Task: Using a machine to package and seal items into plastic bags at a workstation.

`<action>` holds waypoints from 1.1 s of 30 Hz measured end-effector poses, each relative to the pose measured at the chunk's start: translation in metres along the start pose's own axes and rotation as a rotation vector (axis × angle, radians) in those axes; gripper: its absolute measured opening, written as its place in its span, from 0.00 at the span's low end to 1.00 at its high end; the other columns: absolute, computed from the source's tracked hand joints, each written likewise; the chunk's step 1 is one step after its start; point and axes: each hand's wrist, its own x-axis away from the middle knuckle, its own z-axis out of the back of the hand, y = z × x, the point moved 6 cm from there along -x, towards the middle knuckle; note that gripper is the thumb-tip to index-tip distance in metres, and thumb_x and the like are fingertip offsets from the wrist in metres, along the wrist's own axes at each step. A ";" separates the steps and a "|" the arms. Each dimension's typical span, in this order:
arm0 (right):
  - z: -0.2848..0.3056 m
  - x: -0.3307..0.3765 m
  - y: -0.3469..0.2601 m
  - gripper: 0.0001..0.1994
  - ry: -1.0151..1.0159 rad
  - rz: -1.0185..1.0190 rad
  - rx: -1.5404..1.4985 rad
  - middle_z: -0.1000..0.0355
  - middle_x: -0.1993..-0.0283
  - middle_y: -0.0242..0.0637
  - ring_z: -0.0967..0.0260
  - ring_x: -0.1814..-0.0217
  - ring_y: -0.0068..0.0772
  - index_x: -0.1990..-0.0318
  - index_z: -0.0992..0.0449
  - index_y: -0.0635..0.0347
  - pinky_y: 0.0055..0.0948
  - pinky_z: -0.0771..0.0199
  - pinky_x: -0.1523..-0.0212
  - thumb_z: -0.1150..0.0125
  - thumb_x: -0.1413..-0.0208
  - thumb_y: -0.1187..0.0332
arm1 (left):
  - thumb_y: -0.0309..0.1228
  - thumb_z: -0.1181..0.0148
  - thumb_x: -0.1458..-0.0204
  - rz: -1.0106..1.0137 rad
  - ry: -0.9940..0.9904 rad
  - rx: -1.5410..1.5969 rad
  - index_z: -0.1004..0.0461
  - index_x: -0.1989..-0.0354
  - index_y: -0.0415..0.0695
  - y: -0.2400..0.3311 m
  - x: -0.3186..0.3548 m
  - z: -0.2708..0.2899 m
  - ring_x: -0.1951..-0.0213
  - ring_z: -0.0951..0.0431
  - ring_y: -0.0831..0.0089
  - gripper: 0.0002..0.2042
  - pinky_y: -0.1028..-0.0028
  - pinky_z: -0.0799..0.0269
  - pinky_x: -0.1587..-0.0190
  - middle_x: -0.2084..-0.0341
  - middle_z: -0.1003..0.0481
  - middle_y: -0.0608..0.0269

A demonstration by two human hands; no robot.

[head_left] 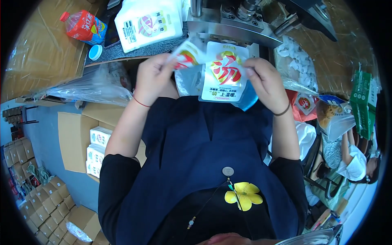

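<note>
My left hand (152, 79) is closed on a small white packet (188, 56) with red and yellow print; it is tilted and blurred by motion. A flat white pouch (224, 83) with a large red character stands upright in front of me, below the metal machine (230, 30). The fingers of my right hand (266, 83) pinch its right edge near the top. The packet's right end comes close to the pouch's left edge, and I cannot tell whether they touch. Clear and blue plastic film (247, 98) shows behind and below the pouch.
A stack of white printed pouches (149, 24) lies on a grey towel (122, 55), beside a red-labelled bottle (83, 27) and a blue cap (95, 52). White plastic caps (296, 61) fill a bag at right. An open carton (75, 139) holds white packs. Another person (355, 163) sits at right.
</note>
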 end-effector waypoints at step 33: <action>0.079 0.051 0.135 0.12 -0.007 -0.474 0.439 0.26 0.58 0.50 0.26 0.59 0.52 0.51 0.25 0.58 0.40 0.27 0.58 0.40 0.41 0.67 | 0.44 0.35 0.46 -0.348 0.316 -0.918 0.38 0.36 0.42 -0.002 -0.053 0.008 0.35 0.41 0.40 0.33 0.55 0.39 0.36 0.36 0.41 0.35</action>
